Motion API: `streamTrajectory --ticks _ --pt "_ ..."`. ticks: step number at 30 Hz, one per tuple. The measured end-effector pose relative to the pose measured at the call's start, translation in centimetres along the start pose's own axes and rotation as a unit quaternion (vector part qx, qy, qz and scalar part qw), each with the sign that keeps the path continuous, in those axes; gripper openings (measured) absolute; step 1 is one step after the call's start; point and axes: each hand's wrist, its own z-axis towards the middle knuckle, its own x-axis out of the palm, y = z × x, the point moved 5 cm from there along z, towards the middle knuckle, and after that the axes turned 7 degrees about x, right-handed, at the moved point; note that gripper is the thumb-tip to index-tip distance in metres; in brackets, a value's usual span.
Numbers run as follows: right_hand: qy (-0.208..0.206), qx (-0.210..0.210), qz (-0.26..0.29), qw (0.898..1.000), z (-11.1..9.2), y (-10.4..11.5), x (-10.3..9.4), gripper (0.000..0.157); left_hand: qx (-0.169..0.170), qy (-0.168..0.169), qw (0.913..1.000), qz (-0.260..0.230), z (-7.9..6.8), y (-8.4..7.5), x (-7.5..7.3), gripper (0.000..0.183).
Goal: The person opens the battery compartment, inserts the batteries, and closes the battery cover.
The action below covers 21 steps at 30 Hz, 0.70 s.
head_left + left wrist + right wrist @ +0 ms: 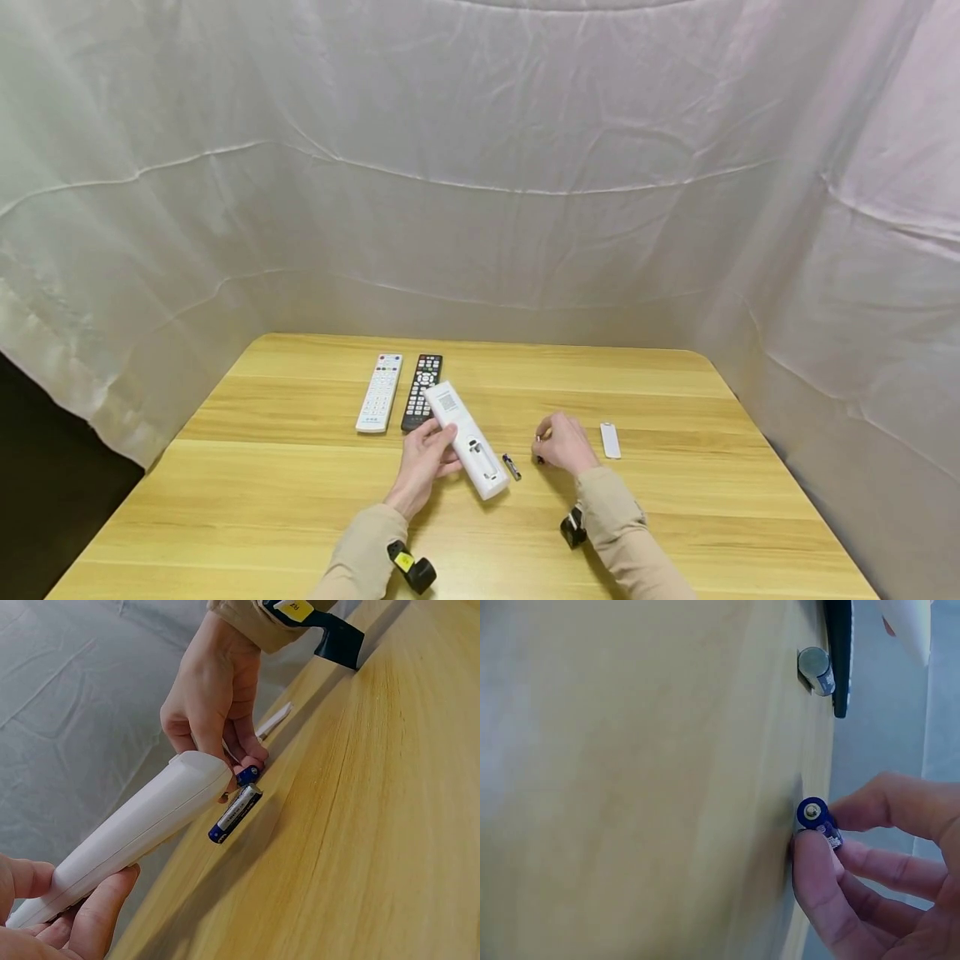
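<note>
My left hand (422, 468) grips a white remote control (454, 417), tilted above the table with its back facing up. The battery compartment (482, 460) near its lower end is uncovered, with no battery showing inside. A blue-and-silver battery (512, 467) lies on the table just right of the remote. My right hand (567, 446) pinches a second blue battery (821, 823) between thumb and fingers, low over the tabletop; its button end shows in the right wrist view. To the right of that hand, the white battery cover (611, 441) lies flat.
Behind the left hand lie another white remote control (379, 393) and a black one (420, 385), buttons up; the held remote overlaps the black one in the head view. Pale curtains (480, 233) stand around the wooden table (255, 500).
</note>
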Motion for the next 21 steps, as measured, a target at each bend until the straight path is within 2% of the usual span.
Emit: streamTrajectory --ticks 5,12,14,18,19,21 --pt "0.001 0.005 0.054 0.999 -0.6 -0.7 -0.3 0.022 -0.002 0.001 1.0 -0.002 0.0 0.0 0.1 0.049" --pt "-0.041 -0.01 0.099 0.994 -1.9 -0.9 -1.4 0.025 -0.002 0.005 1.0 -0.006 0.1 0.2 0.4 0.047" --pt "-0.038 -0.016 0.145 0.989 -2.2 -0.9 -1.5 0.029 -0.002 0.004 1.0 -0.008 0.1 0.1 0.5 0.048" --pt "-0.017 -0.024 0.245 0.969 -2.7 -0.7 -1.6 0.033 -0.001 0.007 0.9999 -0.013 0.2 0.1 0.6 0.048" --pt "-0.012 -0.026 0.263 0.964 -2.8 -0.7 -1.6 0.033 -0.001 0.007 0.9999 -0.015 0.2 0.1 0.7 0.048" --pt "-0.011 -0.033 0.273 0.961 -3.1 -0.5 -1.7 0.035 0.0 0.008 0.9998 -0.015 0.2 0.0 0.8 0.049"
